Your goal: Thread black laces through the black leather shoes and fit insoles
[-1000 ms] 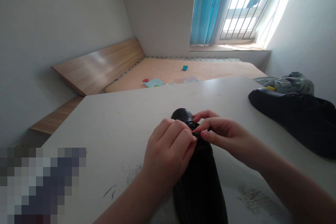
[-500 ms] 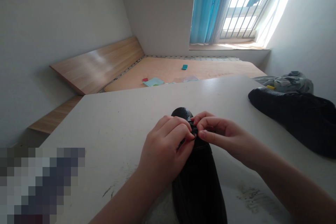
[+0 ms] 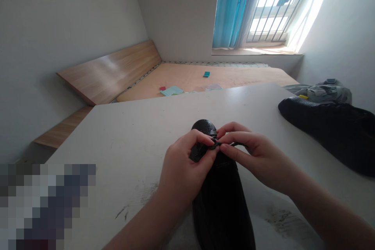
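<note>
A black shoe (image 3: 224, 203) lies on the white table with its rounded, textured toe pointing away from me. Over its front part, my left hand (image 3: 187, 160) pinches a black shoelace (image 3: 215, 144) between thumb and index finger. From the other side, my right hand (image 3: 252, 148) has its fingertips closed on the same lace, close against the left fingertips. A dark length of lace runs back under the right hand's fingers. The lace holes are mostly hidden by my fingers.
Another black shoe (image 3: 328, 133) lies at the right, beside a bunched grey-green cloth (image 3: 331, 91). The white table (image 3: 140, 133) has dark smudges. Beyond its far edge is a bed (image 3: 234, 76) with papers on it. The lower left corner is pixelated.
My left hand's fingers have opened out into a thumb-and-index pinch, showing more of the lace. The right hand has shifted slightly, and a lace length now shows beneath its fingers.
</note>
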A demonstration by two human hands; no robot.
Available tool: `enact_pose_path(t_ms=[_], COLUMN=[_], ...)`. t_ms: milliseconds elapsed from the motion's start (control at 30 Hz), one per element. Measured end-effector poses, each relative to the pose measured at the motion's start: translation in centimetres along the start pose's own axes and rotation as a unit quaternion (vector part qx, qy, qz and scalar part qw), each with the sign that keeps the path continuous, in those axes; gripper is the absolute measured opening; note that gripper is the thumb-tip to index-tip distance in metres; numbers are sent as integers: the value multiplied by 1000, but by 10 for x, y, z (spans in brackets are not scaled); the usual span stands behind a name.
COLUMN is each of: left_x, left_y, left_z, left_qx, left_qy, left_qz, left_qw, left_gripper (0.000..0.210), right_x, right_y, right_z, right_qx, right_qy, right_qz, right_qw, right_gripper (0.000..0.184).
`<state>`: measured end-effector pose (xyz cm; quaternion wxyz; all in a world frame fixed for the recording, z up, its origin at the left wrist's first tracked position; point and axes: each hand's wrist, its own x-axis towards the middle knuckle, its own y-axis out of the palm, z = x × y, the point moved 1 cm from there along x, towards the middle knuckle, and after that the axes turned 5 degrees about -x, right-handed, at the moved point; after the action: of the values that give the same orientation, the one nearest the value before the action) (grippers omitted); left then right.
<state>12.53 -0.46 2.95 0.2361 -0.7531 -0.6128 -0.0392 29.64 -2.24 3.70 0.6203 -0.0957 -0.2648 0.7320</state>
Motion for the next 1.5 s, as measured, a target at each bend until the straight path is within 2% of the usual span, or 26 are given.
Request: enact_pose_path(t_ms=[167, 267, 367, 500, 600, 767, 833, 967, 1067, 1200, 1300, 1400, 1500], left_x=[0, 4, 8, 11, 11, 9, 8, 5, 4, 2, 1, 1, 2], left_y=[2, 3, 6, 13, 20, 27, 27, 25, 21, 14, 9, 4, 1], left_z=[-1, -1, 0, -3, -6, -6, -5, -1, 0, -3, -5, -7, -10], left_qx=[-58, -123, -230, -360, -385, -280, -239, -149, -119, -40, 43, 122, 185], left_qy=[-113, -157, -184, -197, -176, -105, -73, -25, 0, 47, 65, 87, 110], left_qz=[-25, -22, -23, -52, -63, -83, -77, -51, -2, 43, 13, -26, -20], left_qw=[992, 980, 955, 911, 904, 951, 965, 987, 993, 997, 997, 988, 976], left_gripper=[31, 20, 14, 17, 18, 17, 12, 16, 21, 31, 31, 21, 19], right_x=[2, 1, 0, 0, -1, -1, 0, 1, 1, 0, 0, -1, -1], right_y=[4, 4, 4, 7, 10, 14, 16, 21, 23, 22, 22, 22, 23], right_z=[-2, -3, -3, -5, -5, -5, -6, -9, -9, -10, -10, -10, -10], right_qx=[80, 116, 102, 110, 155, 186, 204, 265, 295, 277, 251, 251, 270], right_qy=[28, 50, 43, 43, 56, 45, 49, 80, 76, 64, 57, 64, 77], right_qz=[-24, -33, -44, -63, -44, -53, -60, -68, -69, -71, -81, -99, -105], right_qw=[996, 991, 993, 991, 985, 980, 976, 958, 950, 956, 963, 961, 954], right_gripper=[24, 22, 22, 19, 16, 12, 11, 12, 11, 10, 9, 7, 7])
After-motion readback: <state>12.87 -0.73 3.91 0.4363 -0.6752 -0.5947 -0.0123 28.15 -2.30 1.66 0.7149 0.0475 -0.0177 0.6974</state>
